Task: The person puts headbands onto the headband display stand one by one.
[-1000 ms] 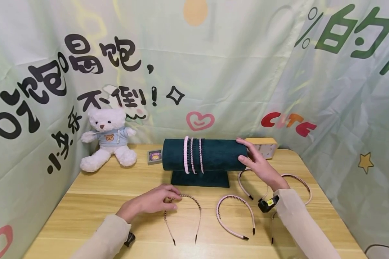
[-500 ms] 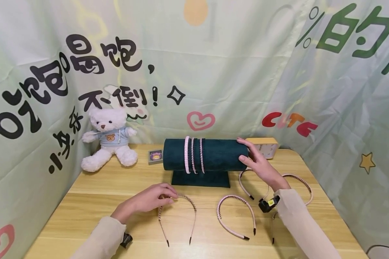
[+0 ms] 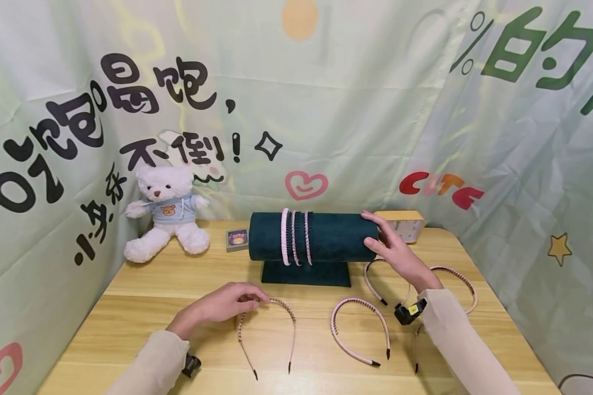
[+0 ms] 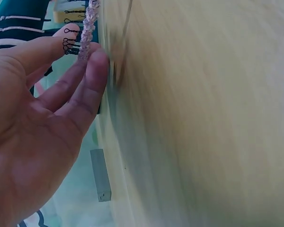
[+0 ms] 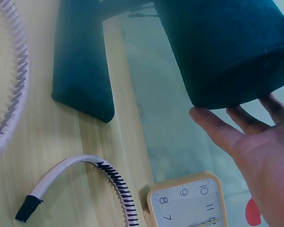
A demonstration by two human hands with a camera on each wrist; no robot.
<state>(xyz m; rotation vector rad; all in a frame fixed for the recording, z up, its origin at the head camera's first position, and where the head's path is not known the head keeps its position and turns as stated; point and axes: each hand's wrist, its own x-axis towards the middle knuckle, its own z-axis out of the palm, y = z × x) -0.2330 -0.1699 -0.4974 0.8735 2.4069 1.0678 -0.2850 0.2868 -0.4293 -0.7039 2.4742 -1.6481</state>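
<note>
With thumb and fingertips, my left hand (image 3: 224, 303) pinches the top of a thin braided headband (image 3: 293, 316), whose two tips point toward me over the table. In the left wrist view, small black comb teeth show along the inside of this braided band (image 4: 89, 28). My right hand (image 3: 397, 253) rests its spread fingertips on the right end of a dark green velvet headband stand (image 3: 338, 236). Seen from the right wrist, the fingers (image 5: 213, 126) touch around the rim of that roll (image 5: 227, 52). Three headbands (image 3: 284, 237) sit on the roll, left of its middle.
A pink headband (image 3: 333, 329) lies on the table (image 3: 143, 312) right of centre, with several more (image 3: 469, 285) near the right forearm. Behind stand a white teddy bear (image 3: 165, 214), a small grey framed picture (image 3: 236, 240) and a yellow clock (image 3: 407, 226).
My left hand has shifted a little left, drawing the braided headband along with it. The right hand keeps its place at the stand's end.
</note>
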